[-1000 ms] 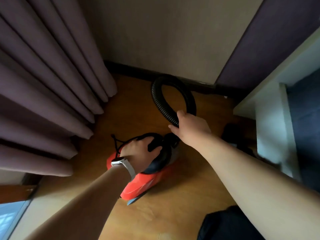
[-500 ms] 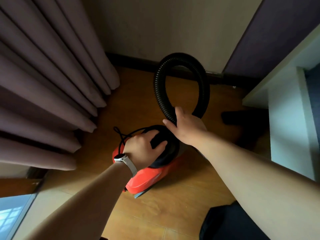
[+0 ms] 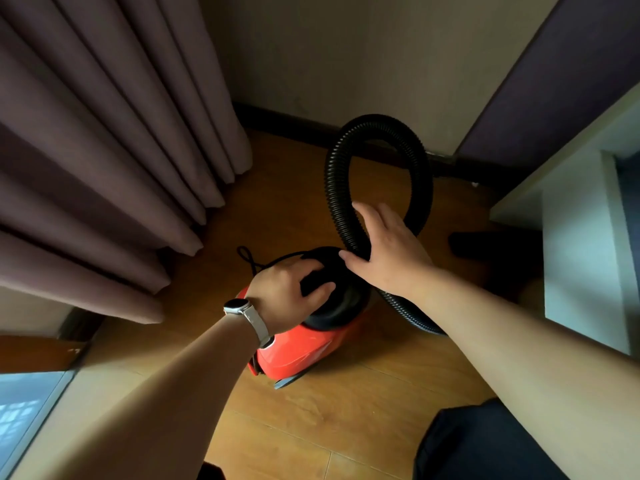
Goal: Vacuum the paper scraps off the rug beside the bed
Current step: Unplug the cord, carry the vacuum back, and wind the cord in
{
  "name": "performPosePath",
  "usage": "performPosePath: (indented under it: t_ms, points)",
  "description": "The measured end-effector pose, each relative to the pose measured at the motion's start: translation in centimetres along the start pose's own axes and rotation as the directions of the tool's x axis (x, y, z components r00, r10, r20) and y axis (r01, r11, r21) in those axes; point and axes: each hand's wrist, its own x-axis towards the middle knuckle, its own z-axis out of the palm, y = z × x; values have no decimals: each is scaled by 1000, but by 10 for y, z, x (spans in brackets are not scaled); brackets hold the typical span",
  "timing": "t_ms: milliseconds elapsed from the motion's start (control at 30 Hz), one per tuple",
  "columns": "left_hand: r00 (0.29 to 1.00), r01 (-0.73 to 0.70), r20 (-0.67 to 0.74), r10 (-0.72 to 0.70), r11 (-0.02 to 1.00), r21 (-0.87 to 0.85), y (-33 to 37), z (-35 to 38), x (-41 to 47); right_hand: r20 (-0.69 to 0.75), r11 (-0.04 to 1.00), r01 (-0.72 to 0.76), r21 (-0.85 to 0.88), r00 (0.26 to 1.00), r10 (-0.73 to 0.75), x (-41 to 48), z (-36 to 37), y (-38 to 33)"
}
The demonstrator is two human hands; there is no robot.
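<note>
The left hand (image 3: 289,294) is gripping the black handle on top of the red canister vacuum (image 3: 304,344), its fingers curled over the far side and the thumb pressing the near side. The right hand (image 3: 388,251) is now loosening: where half a second ago its fingers were wrapped around the black ribbed hose (image 3: 337,188), they are now spreading apart and lying flat against the hose just beyond the handle, no longer clamped. The hose loop is standing taller above the fingertips than it was a second ago and is arching back down behind the right wrist onto the wooden floor (image 3: 311,427).

The canister is resting on the floor directly beneath the left palm, close to the curtain (image 3: 104,150) beyond the left knuckles. Neither rug nor paper scraps are visible here. Judged from this, the task is still in the fetching stage: the vacuum is being readied for carrying, and the right hand is probably re-gripping the hose.
</note>
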Motion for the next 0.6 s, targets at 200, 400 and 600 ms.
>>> performPosePath:
  t_ms: [200,400,600]
  points:
    - [998,-25,51,22,998,66,-15,-26,-8,-86,956,278,-96,954,-286,6,-9,-11]
    - [993,-57,-99,60,998,33,0,-41,3,-100,928,372,23,924,-368,12,-15,-30]
    - [897,229,-335,-289,951,-208,18,-42,40,-25,962,258,88,966,-257,12,-22,-23]
